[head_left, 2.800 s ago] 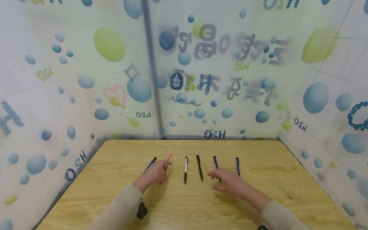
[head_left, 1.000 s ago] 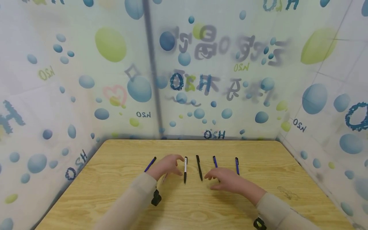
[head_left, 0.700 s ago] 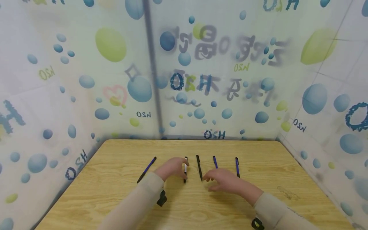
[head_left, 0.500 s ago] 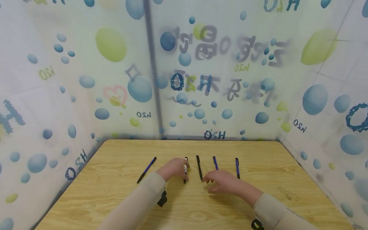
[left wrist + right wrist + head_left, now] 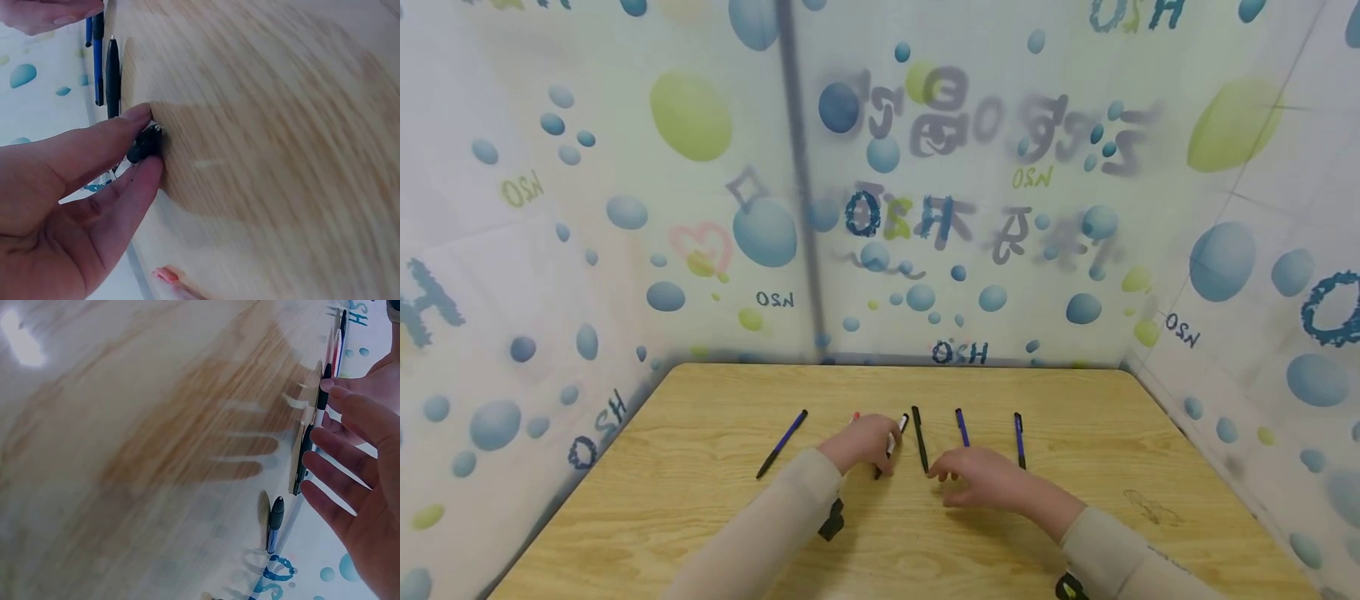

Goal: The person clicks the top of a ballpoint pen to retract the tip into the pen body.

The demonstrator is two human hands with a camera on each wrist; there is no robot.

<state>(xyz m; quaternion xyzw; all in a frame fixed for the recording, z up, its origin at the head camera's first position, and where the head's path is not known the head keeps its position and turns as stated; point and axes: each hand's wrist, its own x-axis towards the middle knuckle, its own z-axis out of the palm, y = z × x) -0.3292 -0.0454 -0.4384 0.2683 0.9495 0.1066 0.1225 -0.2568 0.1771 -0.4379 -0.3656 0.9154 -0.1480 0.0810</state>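
In the left hand (image 5: 861,442), we see finger and thumb clamped on one white pen (image 5: 146,144), between one red pen (image 5: 166,274) and one black pen (image 5: 920,437); the right hand (image 5: 988,477) has its fingers apart. Three blue pens (image 5: 784,442) lie on the table (image 5: 925,546).

I'm in what looks like a small curtained booth: bubble-printed pale sheets (image 5: 880,308) with backwards H2O lettering (image 5: 898,214) enclose a wood-grain surface (image 5: 917,550) on three sides.
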